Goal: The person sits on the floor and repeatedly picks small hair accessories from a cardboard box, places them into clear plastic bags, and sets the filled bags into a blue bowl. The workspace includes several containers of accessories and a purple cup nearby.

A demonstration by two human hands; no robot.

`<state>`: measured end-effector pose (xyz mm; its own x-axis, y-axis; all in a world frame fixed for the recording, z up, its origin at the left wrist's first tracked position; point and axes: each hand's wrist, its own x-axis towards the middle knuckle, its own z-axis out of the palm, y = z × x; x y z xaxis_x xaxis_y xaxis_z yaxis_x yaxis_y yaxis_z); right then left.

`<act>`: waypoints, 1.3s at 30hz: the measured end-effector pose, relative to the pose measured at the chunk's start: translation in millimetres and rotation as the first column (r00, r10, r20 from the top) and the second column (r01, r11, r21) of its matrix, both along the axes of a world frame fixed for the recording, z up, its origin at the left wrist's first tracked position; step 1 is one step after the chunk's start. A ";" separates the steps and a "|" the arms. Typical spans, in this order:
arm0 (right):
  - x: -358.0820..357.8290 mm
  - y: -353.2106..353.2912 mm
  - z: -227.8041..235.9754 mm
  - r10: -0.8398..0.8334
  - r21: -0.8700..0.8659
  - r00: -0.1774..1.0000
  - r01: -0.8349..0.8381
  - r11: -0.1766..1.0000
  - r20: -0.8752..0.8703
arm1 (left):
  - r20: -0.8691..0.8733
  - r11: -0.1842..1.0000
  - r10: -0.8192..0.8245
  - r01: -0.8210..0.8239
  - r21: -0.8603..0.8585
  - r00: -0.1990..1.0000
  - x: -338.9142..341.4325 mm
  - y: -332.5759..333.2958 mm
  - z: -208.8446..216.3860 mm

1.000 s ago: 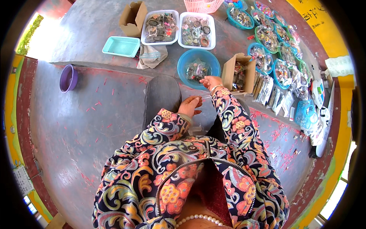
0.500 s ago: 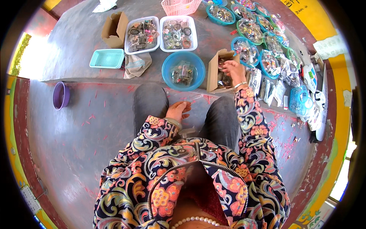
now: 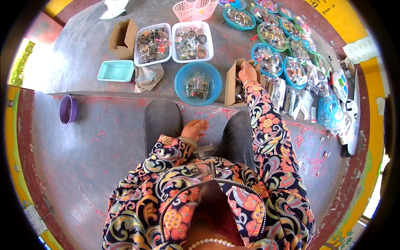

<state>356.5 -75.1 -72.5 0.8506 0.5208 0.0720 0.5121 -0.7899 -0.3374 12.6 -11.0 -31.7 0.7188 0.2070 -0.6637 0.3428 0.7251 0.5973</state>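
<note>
On the raised grey surface (image 3: 79,62), a cardboard box (image 3: 230,88) of small items (image 3: 239,94) stands near the front edge and could tip if the right hand (image 3: 247,72) at its mouth, grip too hidden to tell, caught its side, while the left hand (image 3: 194,130) hangs loosely curled, grip released.

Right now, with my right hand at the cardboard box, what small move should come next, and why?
Probably lift one item from the cardboard box: your right hand is over its opening, though the grip is hidden, dark items show inside, and your left hand hovers between your knees, apparently empty.
</note>
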 end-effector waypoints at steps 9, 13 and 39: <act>7.2 -3.5 -14.3 0.099 -0.214 0.995 -0.091 0.972 0.025 | -0.018 1.000 -0.020 0.020 -0.002 1.000 -0.2 -4.3 6.2; 19.9 -23.4 -23.7 0.091 -0.155 0.989 -0.072 0.985 0.115 | -0.040 0.997 -0.077 0.077 -0.003 0.996 2.4 -7.0 9.3; -62.3 -88.0 42.1 -0.039 0.297 0.999 0.027 0.955 0.035 | -0.040 0.980 -0.141 0.146 0.135 0.989 -8.2 2.4 -0.9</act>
